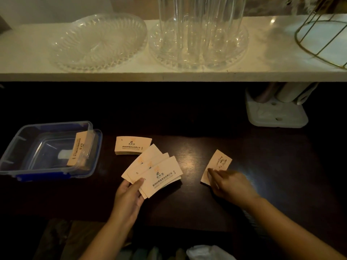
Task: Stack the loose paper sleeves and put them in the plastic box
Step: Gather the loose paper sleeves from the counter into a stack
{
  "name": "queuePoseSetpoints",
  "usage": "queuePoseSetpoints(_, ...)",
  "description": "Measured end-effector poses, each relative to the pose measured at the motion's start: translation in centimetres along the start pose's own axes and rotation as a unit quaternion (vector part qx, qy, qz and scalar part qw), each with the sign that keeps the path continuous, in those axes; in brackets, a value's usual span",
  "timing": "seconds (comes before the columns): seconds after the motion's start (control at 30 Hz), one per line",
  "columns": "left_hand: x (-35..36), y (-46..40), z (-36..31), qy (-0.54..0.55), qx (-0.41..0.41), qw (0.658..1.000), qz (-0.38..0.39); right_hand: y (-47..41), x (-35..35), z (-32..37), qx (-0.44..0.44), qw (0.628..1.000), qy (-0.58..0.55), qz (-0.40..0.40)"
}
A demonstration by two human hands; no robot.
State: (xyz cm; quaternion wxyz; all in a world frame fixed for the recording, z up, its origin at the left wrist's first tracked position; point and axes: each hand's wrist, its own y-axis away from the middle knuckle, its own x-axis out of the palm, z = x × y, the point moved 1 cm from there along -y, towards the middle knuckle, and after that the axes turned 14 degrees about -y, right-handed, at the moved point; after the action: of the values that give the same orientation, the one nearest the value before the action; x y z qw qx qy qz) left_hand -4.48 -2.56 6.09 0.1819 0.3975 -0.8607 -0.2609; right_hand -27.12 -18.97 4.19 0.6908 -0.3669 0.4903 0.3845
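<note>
My left hand point(129, 197) holds a fanned bunch of beige printed paper sleeves point(155, 171) just above the dark table. My right hand point(231, 184) rests its fingertips on a single loose sleeve point(217, 165) lying flat to the right; whether it grips it is unclear. A neat stack of sleeves point(132, 145) lies on the table behind the fan. At the left stands the clear plastic box point(20, 136) with blue clips. A bundle of sleeves point(79, 149) leans on edge against its right inner wall.
A white shelf point(169, 76) overhangs the back of the table, bearing a cut-glass dish point(97, 42), a tall clear ribbed vase point(201, 25) on a glass plate and a gold wire frame point(319, 38). A white holder point(276, 113) stands at back right.
</note>
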Motion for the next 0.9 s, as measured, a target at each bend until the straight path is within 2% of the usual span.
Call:
queuePoseSetpoints(0.1, -0.4, 0.0, -0.3, 0.003, 0.004, 1.0, 0.0, -0.9, -2.0, -0.4, -0.054, 0.998, 0.006, -0.036)
queuePoseSetpoints(0.17, -0.6, 0.0, -0.5, 0.005, 0.005, 1.0, 0.0, -1.4, -3.9, -0.8, -0.033, 0.994, -0.007, -0.108)
queuePoseSetpoints(0.23, -0.7, 0.0, -0.5, 0.012, 0.003, 1.0, -0.004, -2.0, -5.9, -1.3, 0.074, 0.975, -0.07, -0.198)
queuePoseSetpoints(0.27, -0.7, -0.1, -0.4, 0.017, 0.002, 1.0, -0.006, -2.3, -6.5, -1.4, 0.161, 0.947, -0.137, -0.241)
queuePoseSetpoints(0.3, -0.6, 0.0, -0.4, 0.022, 0.002, 1.0, -0.007, -2.6, -6.6, -1.5, 0.239, 0.899, -0.25, -0.269)
queuePoseSetpoints(0.37, -0.4, 0.1, -0.3, 0.025, 0.005, 1.0, -0.004, -3.5, -5.5, -0.4, 0.325, 0.74, -0.519, -0.277)
queuePoseSetpoints(0.4, -0.2, 0.2, -0.2, 0.025, 0.008, 1.0, 0.0, -3.8, -4.4, 0.8, 0.348, 0.665, -0.608, -0.257)
queuePoseSetpoints(0.43, -0.1, 0.2, -0.2, 0.023, 0.011, 1.0, 0.004, -3.9, -3.2, 2.1, 0.369, 0.621, -0.654, -0.225)
queuePoseSetpoints(0.47, 0.0, 0.3, -0.3, 0.019, 0.016, 1.0, 0.011, -4.1, -1.9, 3.5, 0.387, 0.606, -0.67, -0.187)
queuePoseSetpoints(0.53, 0.1, 0.4, -0.5, 0.001, 0.03, 0.999, 0.025, -4.4, 0.2, 6.0, 0.42, 0.6, -0.667, -0.138)
queuePoseSetpoints(0.6, 0.0, 0.6, -0.7, -0.024, 0.05, 0.998, 0.031, -4.9, 1.9, 7.7, 0.438, 0.591, -0.664, -0.133)
queuePoseSetpoints(0.67, -0.3, 0.6, -0.8, -0.044, 0.064, 0.996, 0.032, -5.5, 2.9, 9.0, 0.434, 0.613, -0.649, -0.121)
queuePoseSetpoints(0.8, -1.1, 0.4, -0.9, -0.081, 0.082, 0.993, 0.026, -5.6, 3.6, 10.0, 0.408, 0.732, -0.534, -0.109)
queuePoseSetpoints(0.83, -1.4, 0.3, -0.9, -0.09, 0.086, 0.992, 0.031, -5.6, 3.6, 9.7, 0.382, 0.767, -0.505, -0.106)
queuePoseSetpoints(0.9, -2.1, 0.1, -1.0, -0.124, 0.087, 0.987, 0.052, -5.8, 3.1, 8.8, 0.273, 0.845, -0.455, -0.07)
